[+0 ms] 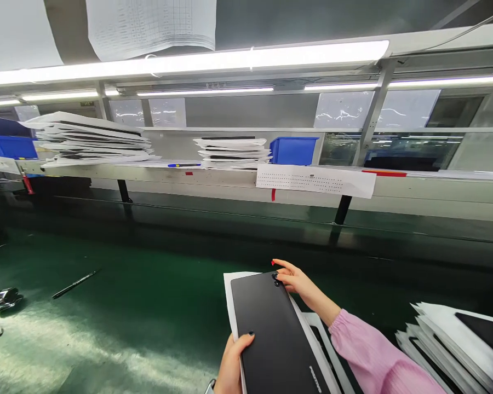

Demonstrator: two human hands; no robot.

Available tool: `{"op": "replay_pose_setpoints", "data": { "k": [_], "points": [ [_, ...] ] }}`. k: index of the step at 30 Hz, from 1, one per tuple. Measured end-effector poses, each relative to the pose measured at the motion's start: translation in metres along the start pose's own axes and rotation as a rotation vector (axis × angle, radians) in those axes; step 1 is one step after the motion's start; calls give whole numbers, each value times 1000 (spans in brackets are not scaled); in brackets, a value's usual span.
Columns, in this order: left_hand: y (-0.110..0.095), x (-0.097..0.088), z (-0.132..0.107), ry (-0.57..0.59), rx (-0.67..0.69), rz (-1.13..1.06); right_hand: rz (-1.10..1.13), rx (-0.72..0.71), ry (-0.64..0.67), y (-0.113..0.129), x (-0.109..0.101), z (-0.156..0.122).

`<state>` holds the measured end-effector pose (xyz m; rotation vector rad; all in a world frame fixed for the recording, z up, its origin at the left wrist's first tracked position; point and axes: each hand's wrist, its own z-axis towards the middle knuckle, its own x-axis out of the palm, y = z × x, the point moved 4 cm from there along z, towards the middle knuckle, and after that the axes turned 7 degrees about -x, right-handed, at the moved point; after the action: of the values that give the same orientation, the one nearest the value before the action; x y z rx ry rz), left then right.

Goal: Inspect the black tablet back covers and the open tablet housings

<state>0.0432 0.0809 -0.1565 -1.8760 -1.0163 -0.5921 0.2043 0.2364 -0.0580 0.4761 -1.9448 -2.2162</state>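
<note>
Holding the black panel (271, 334) above its white sheet (231, 290), my left hand (233, 366) and right hand (293, 278) stand apart, clamped on opposite ends to steady it over the green tabletop (107, 328).

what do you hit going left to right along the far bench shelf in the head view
blue plastic crate → stack of black and white panels → blue and black pen → second stack of black and white panels → blue plastic bin → red tape strip
</note>
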Motion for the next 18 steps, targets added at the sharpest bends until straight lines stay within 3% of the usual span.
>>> {"op": "replay_pose_setpoints", "data": {
  "k": [6, 11, 18],
  "points": [
    [-4, 4, -6, 19, 7, -28, 167, -64, -66, 15, -4, -12],
    [-2, 2, -9, 22, -31, -23, 77, -175, -91, 24, -11, -12],
    [1, 3, -12, 64, -61, -13, -100, -309, -35, 31, 0, -11]
  ]
}}
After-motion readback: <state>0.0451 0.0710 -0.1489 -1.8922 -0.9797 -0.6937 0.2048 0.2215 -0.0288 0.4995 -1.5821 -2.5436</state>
